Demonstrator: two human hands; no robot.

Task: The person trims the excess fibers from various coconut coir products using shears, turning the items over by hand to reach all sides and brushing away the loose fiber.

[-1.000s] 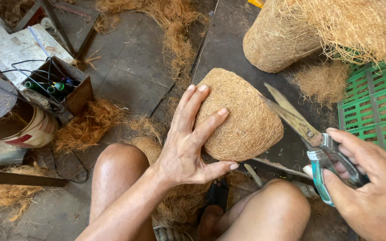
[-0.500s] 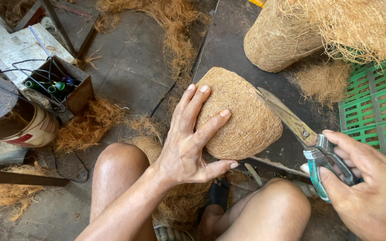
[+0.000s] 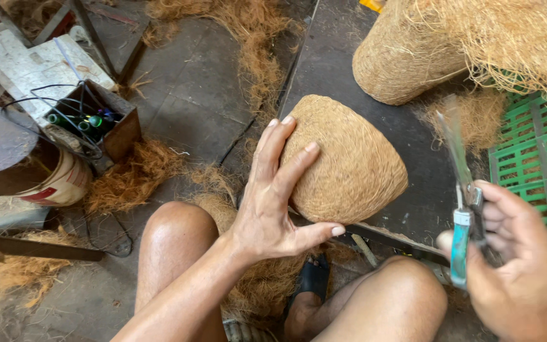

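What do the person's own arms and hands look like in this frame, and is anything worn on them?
Both are bare. The left hand and its forearm show no sleeve, glove, watch, ring or bandage; the fingers are uncovered, with short nails. The right hand is motion-blurred at the frame's lower right, also ungloved, with no sleeve in view; finer detail there cannot be told. No markings or cables on either arm.
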